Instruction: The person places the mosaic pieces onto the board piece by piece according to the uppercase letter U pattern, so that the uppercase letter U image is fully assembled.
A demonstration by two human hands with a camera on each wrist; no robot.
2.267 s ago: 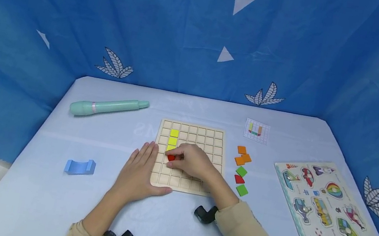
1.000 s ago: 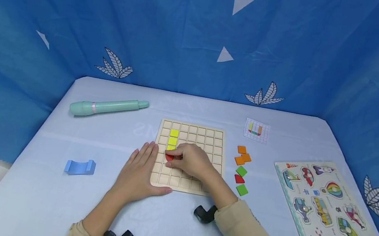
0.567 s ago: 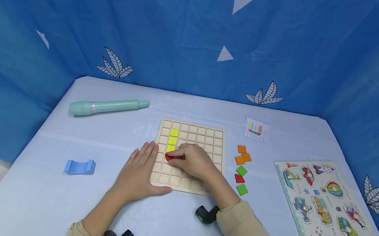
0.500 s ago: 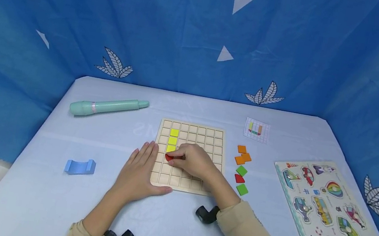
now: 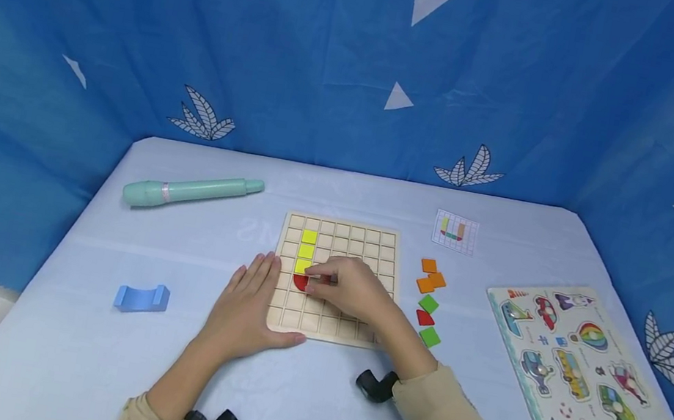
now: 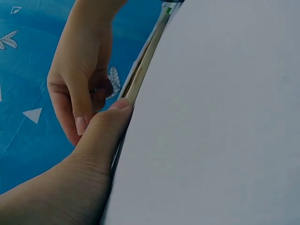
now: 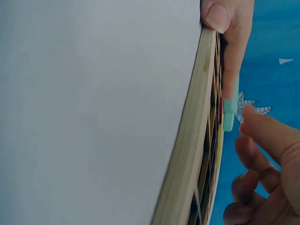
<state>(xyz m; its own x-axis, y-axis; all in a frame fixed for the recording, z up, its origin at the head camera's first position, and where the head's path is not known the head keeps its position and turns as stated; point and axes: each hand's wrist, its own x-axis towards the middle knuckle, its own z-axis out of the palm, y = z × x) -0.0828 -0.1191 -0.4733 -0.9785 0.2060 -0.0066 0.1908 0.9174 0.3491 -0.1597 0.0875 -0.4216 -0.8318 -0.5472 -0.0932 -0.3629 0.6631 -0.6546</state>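
A wooden grid board lies mid-table in the head view. Three yellow square tiles fill a column near its left side. Directly below them a red quarter-round tile lies in a cell. My right hand hovers just right of this tile, and the right wrist view shows its thumb and index finger apart with nothing between them. My left hand rests along the board's left edge, fingers straight. Its thumb touches the board's near edge in the left wrist view.
Right of the board lie orange tiles, green tiles and another red quarter-round tile. Behind them is a pattern card. A picture puzzle lies far right. A green microphone-shaped toy and blue block lie left.
The red tile, pinched by my right hand earlier, now lies in the cell below the yellow tiles. My right hand has let go and drawn slightly right. The left hand has stayed put.
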